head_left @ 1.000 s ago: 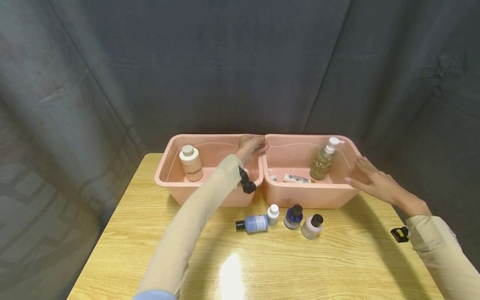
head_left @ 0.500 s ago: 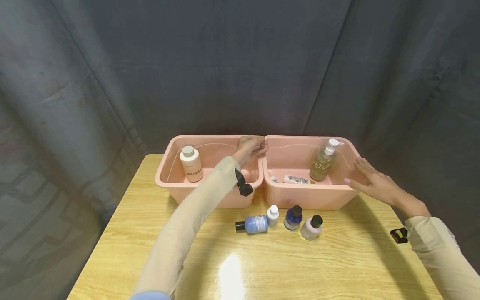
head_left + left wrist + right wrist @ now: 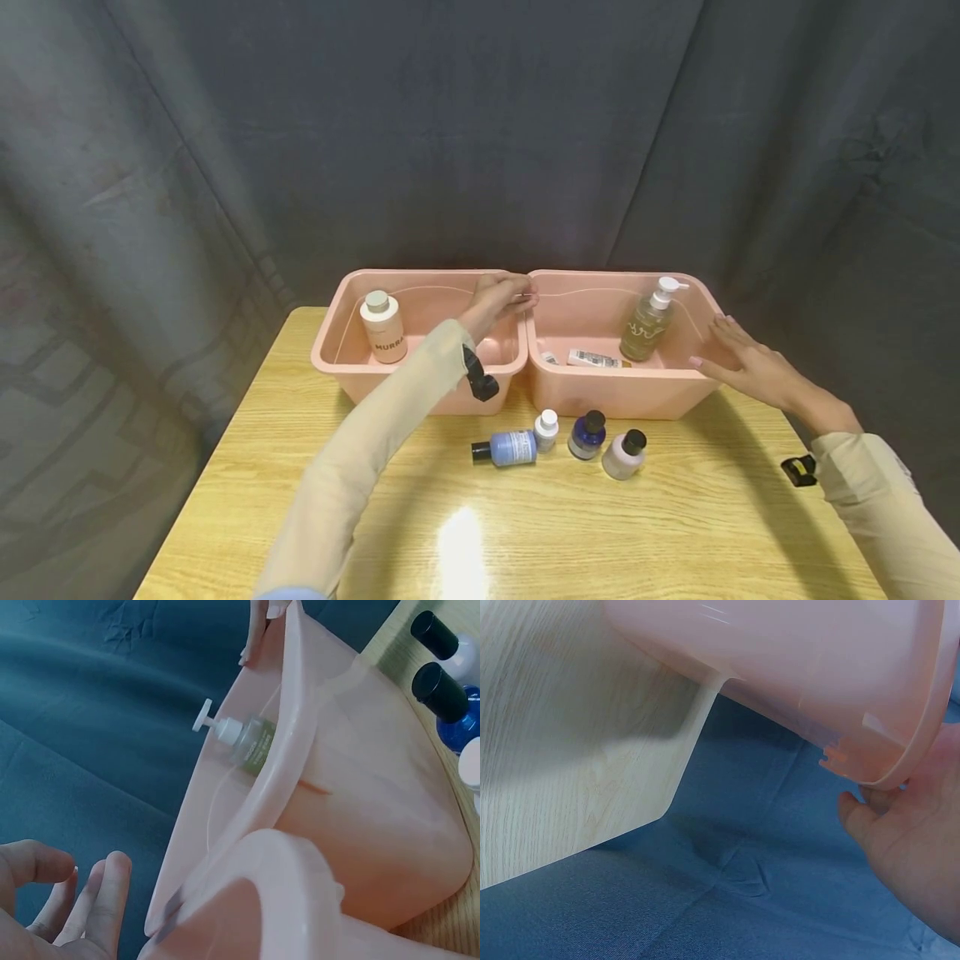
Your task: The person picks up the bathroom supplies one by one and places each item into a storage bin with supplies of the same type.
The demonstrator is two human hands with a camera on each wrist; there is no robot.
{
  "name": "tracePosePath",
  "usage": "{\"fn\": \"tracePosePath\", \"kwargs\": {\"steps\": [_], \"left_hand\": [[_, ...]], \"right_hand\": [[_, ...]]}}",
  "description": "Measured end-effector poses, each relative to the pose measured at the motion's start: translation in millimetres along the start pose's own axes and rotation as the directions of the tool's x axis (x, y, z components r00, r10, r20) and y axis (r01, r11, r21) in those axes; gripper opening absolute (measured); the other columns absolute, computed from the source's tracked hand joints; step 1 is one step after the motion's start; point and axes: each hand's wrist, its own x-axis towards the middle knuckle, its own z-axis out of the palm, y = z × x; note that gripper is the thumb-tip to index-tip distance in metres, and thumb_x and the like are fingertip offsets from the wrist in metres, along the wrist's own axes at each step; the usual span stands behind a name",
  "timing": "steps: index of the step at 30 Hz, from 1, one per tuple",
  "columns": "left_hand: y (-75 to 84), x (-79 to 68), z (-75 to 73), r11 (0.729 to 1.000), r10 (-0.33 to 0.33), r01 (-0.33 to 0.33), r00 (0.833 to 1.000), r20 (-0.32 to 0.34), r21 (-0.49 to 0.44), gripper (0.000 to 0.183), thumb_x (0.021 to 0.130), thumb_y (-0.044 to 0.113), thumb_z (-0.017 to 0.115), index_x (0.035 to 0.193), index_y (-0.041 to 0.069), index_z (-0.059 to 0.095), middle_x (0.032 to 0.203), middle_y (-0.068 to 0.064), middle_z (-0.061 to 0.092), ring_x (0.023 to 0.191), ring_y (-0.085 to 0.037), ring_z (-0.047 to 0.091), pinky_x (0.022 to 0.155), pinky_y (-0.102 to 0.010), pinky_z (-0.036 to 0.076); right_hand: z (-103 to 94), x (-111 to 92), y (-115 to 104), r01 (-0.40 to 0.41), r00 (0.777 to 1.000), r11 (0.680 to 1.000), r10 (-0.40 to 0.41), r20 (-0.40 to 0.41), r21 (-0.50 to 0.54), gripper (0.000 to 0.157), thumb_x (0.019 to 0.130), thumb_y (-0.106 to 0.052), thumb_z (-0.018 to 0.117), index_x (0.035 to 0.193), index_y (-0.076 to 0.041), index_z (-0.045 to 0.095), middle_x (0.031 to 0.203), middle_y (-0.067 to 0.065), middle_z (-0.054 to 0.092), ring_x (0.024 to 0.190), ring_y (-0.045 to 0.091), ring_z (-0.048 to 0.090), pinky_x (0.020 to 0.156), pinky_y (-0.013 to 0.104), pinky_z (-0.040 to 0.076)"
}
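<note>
Two pink bins stand side by side, a left bin [image 3: 420, 392] and a right bin [image 3: 607, 393]. My left hand [image 3: 501, 293] is over their adjoining rims towards the back. Its fingers are loosely bent with nothing between them in the left wrist view, and whether they touch a rim I cannot tell. A small grey strip [image 3: 172, 909] shows where the rims meet. With fingers extended, my right hand [image 3: 753, 362] rests against the right bin's outer end rim. A white bottle [image 3: 384, 329] stands in the left bin; a green pump bottle [image 3: 647, 323] and a white tube [image 3: 594, 358] are in the right.
Before the bins are a lying blue bottle [image 3: 513, 448], a small white bottle [image 3: 546, 430], a dark blue bottle [image 3: 587, 435] and a pale pink bottle [image 3: 624, 455]. The wooden table [image 3: 570, 533] ends just beyond the right bin. Dark curtains [image 3: 480, 133] hang behind.
My left forearm and wrist have shifted slightly left and down, while the left hand stays over the joined rims. My right hand, the bins and the bottles look unmoved.
</note>
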Motion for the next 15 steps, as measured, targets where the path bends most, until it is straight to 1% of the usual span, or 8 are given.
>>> {"fn": "tracePosePath", "kwargs": {"steps": [6, 11, 15], "left_hand": [[-1.7, -5.7, 2.1, 1.0, 0.012, -0.012, 1.0, 0.001, 0.016, 0.029, 0.094, -0.004, 0.06, 0.121, -0.014, 0.059, 0.122, -0.032, 0.061, 0.111, -0.039, 0.064, 0.087, -0.031, 0.056], [-2.2, -10.3, 5.0, 0.999, 0.005, -0.005, 1.0, -0.002, 0.036, 0.034, 0.095, 0.0, 0.062, 0.126, -0.013, 0.058, 0.122, -0.031, 0.062, 0.105, -0.034, 0.068, 0.083, -0.029, 0.057], [-3.5, -15.4, 8.7, 0.998, 0.01, -0.01, 1.0, -0.001, 0.07, 0.034, 0.094, 0.002, 0.065, 0.125, -0.011, 0.06, 0.113, -0.025, 0.068, 0.097, -0.03, 0.071, 0.08, -0.029, 0.058]], "right_hand": [[-0.1, 0, 1, 0.005, 1.0, 1.0, -0.005, 0.001, 0.005, 0.086, 0.099, -0.048, 0.053, 0.156, 0.002, 0.013, 0.163, 0.021, -0.003, 0.147, 0.043, -0.004, 0.097, 0.083, 0.011], [0.3, 0, 1, 0.007, 1.0, 1.0, -0.007, 0.004, 0.01, 0.087, 0.099, -0.049, 0.053, 0.156, 0.001, 0.012, 0.163, 0.02, -0.004, 0.147, 0.043, -0.005, 0.097, 0.083, 0.011], [0.9, 0, 2, 0.006, 1.0, 1.0, -0.006, 0.005, 0.012, 0.087, 0.099, -0.048, 0.053, 0.156, 0.001, 0.011, 0.163, 0.02, -0.004, 0.147, 0.045, -0.003, 0.098, 0.083, 0.01]]}}
